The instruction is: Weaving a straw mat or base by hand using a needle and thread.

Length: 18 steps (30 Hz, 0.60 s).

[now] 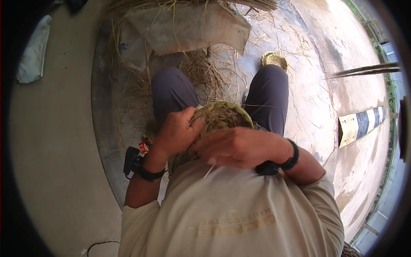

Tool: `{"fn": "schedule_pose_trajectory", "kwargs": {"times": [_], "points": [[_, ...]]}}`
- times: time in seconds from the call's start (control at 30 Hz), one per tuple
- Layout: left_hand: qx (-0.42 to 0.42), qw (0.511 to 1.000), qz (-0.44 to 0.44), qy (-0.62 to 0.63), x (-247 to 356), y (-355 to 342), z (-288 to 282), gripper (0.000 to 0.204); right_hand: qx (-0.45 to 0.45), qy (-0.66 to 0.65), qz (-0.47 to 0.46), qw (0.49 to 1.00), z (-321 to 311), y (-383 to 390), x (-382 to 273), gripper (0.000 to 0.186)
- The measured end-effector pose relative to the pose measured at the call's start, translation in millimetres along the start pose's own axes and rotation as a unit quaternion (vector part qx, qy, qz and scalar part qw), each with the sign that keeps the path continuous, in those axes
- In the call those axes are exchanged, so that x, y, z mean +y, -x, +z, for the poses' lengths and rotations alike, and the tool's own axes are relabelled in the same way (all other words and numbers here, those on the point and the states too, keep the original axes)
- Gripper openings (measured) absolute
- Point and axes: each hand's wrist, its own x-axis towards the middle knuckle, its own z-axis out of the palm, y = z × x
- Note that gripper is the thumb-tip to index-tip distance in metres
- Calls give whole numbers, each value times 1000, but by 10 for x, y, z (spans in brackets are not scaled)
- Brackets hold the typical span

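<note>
I sit with a round basket of woven yellow-green straw (245, 112) at my lap, between my two knees and close against my beige cotton T-shirt (239, 205). Its braided rim arcs away from me, and loose brown straw (220, 118) shows inside it. My left hand (179, 132) is at the left side of the basket, its fingers closed narrow on the rim, the thumb toward the far side. My right hand (242, 147) lies across the near side, its back turned up and slightly blurred; I cannot tell whether these fingers pinch anything, for their tips are partly hidden. A thin, pale strand (208, 171) sticks out just below my right thumb, over the shirt. A black strap circles each wrist.

Beyond my dark grey trousers (173, 92), dry tan straw (209, 75) lies scattered over the pale floor (308, 107). A smaller round woven straw piece (274, 60) sits just past my right knee. Farther ahead, a translucent whitish sheet (192, 30) hangs under a bundle of long straw stalks. A red-and-white packet (144, 146) shows beside my left wrist, and a black-and-cream striped block (362, 124) lies well off to my right.
</note>
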Motion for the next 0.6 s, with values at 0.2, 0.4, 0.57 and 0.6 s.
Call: {"fn": "schedule_pose_trajectory", "kwargs": {"times": [0.2, 0.4, 0.57, 0.6], "points": [[124, 991, -52, 14, -268, 94, 22, 22, 336, -1, 222, 915, -771, 1377, -136, 43], [205, 976, -57, -54, -290, 93, -159, 21, 628, 149, 390, 657, -1001, 2488, -642, 36], [171, 983, -22, -63, -122, 41, -107, 20, 451, -48, 313, 834, -350, 1327, -484, 20], [167, 984, -9, -61, -108, 32, -71, 20, 338, 31, 286, 896, -268, 989, -420, 15]]}}
